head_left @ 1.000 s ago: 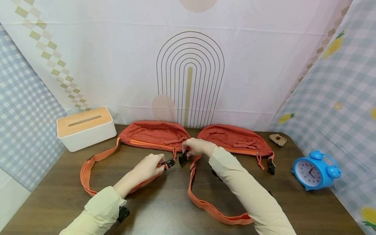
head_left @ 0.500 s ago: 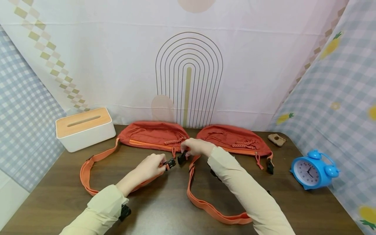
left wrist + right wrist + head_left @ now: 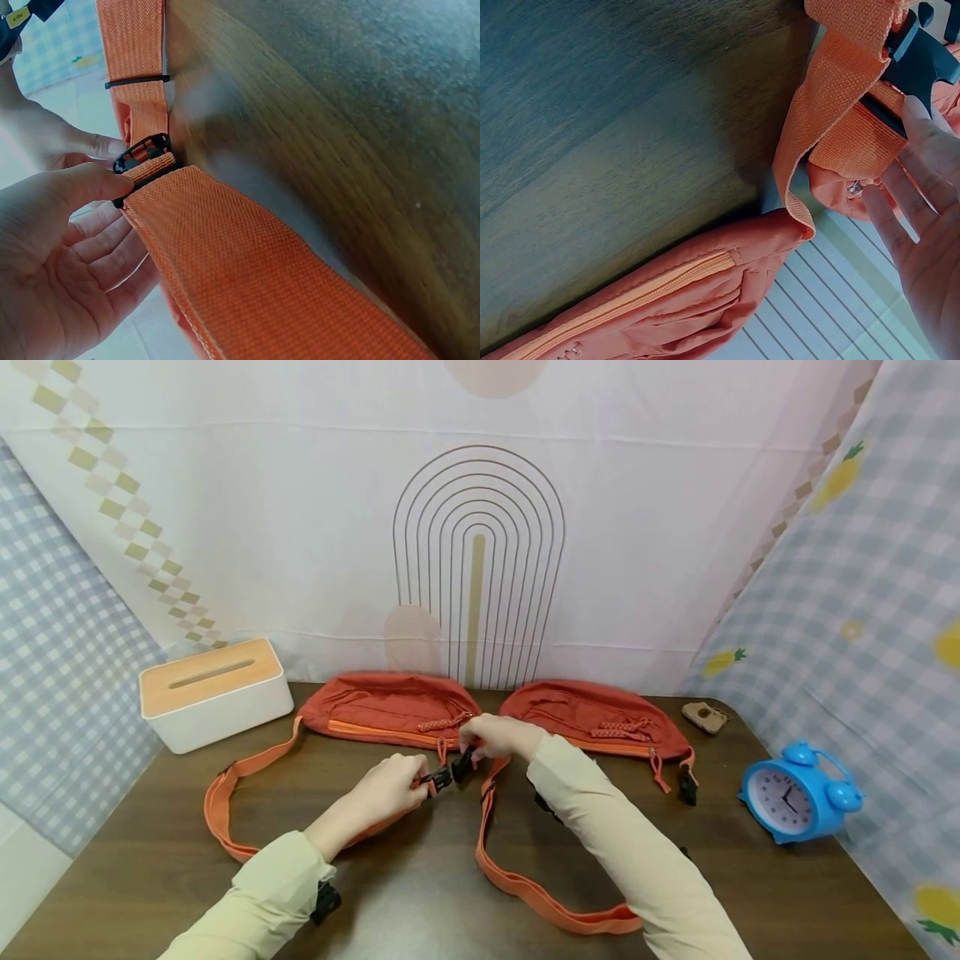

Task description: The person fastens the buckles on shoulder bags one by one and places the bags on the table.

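Two rust-red waist bags, a left one (image 3: 390, 706) and a right one (image 3: 585, 714), lie along the back of the table. My left hand (image 3: 390, 785) pinches a black buckle half (image 3: 440, 779) at the end of the left bag's orange strap (image 3: 219, 810); in the left wrist view, the thumb lies on that buckle half (image 3: 142, 156). My right hand (image 3: 498, 735) holds another black buckle half (image 3: 462, 767) between the bags; its thumb and webbing show in the right wrist view, beside the buckle half (image 3: 922, 64). The halves nearly meet; whether they touch, I cannot tell.
The right bag's orange strap (image 3: 517, 883) loops toward the front, partly under my right forearm. Its other black buckle end (image 3: 687, 785) hangs at the right. A tissue box (image 3: 217, 693) stands at back left, a blue alarm clock (image 3: 798, 793) right, and a small beige object (image 3: 705, 717) behind.
My left hand has moved slightly right with its buckle half, narrowing the gap to the other half. The right hand keeps its hold and has barely moved. The head view has shifted a little.
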### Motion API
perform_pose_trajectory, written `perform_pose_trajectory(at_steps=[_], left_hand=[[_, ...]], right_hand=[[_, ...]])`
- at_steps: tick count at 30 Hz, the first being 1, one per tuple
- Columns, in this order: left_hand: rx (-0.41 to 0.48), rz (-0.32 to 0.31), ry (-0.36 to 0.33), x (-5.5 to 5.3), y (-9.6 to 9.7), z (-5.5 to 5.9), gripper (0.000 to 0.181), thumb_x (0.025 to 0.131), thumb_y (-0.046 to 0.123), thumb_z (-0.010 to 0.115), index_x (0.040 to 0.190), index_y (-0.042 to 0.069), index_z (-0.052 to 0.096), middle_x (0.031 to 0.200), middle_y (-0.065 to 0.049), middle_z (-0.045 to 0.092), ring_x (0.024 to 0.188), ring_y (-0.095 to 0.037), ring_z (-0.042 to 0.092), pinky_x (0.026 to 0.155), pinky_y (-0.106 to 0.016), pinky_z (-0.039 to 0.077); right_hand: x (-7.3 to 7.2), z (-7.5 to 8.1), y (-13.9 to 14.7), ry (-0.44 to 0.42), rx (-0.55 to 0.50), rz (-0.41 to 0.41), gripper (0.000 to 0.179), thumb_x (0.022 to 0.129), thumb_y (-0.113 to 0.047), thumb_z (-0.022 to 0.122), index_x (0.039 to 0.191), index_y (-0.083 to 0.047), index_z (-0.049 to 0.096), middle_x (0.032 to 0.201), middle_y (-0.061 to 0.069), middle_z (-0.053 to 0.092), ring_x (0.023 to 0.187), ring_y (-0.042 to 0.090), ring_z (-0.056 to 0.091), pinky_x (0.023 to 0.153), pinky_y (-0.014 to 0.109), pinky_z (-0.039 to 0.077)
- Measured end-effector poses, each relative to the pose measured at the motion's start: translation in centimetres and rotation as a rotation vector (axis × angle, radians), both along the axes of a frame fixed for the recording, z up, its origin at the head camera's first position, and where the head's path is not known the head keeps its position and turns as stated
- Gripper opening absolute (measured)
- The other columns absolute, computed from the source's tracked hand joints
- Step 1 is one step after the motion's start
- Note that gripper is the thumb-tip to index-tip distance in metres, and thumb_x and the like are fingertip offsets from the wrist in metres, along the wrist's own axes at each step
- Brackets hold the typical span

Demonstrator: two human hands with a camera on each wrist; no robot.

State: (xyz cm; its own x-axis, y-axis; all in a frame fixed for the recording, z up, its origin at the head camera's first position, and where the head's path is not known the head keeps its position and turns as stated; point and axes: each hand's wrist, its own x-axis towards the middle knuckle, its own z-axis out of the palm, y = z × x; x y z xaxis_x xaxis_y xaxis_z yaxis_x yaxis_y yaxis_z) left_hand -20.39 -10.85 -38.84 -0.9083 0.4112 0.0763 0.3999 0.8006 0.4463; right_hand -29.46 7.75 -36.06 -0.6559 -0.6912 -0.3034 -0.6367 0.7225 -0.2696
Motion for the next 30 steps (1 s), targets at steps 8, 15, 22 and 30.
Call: perform_pose_trajectory(at_steps=[8, 15, 22, 30], left_hand=[[-0.007, 0.016, -0.007, -0.45, 0.40, -0.05, 0.010, 0.080, 0.007, 0.064, 0.074, 0.010, 0.056, 0.058, 0.005, 0.043, 0.052, -0.009, 0.036, 0.048, -0.022, 0.026], [-0.014, 0.021, 0.006, -0.62, 0.54, -0.28, 0.009, 0.079, 0.007, 0.064, 0.075, 0.010, 0.057, 0.058, 0.004, 0.045, 0.052, -0.009, 0.037, 0.049, -0.023, 0.028], [-0.016, 0.030, 0.007, -0.53, 0.72, -0.29, 0.010, 0.079, 0.008, 0.065, 0.074, 0.011, 0.056, 0.056, 0.005, 0.044, 0.051, -0.009, 0.037, 0.048, -0.023, 0.029], [-0.021, 0.063, -0.015, -0.45, 0.96, -0.33, 0.015, 0.078, 0.008, 0.065, 0.068, 0.012, 0.054, 0.055, 0.004, 0.044, 0.051, -0.010, 0.038, 0.048, -0.025, 0.029]], right_hand=[[-0.14, 0.21, 0.08, 0.009, 0.007, -0.004, 0.008, 0.083, -0.009, 0.065, 0.088, -0.015, 0.061, 0.093, 0.000, 0.065, 0.088, 0.013, 0.059, 0.074, 0.030, 0.045], [-0.28, 0.01, 0.02, 0.005, 0.007, -0.001, 0.008, 0.083, -0.010, 0.065, 0.089, -0.015, 0.061, 0.093, 0.000, 0.066, 0.091, 0.013, 0.060, 0.076, 0.031, 0.046], [-0.27, -0.10, 0.10, 0.011, 0.007, 0.003, 0.009, 0.084, -0.010, 0.065, 0.091, -0.014, 0.062, 0.096, 0.001, 0.066, 0.091, 0.013, 0.060, 0.077, 0.031, 0.047], [-0.07, -0.35, 0.06, -0.008, -0.010, 0.005, 0.008, 0.084, -0.011, 0.064, 0.090, -0.016, 0.061, 0.096, -0.002, 0.066, 0.089, 0.011, 0.060, 0.073, 0.028, 0.045]])
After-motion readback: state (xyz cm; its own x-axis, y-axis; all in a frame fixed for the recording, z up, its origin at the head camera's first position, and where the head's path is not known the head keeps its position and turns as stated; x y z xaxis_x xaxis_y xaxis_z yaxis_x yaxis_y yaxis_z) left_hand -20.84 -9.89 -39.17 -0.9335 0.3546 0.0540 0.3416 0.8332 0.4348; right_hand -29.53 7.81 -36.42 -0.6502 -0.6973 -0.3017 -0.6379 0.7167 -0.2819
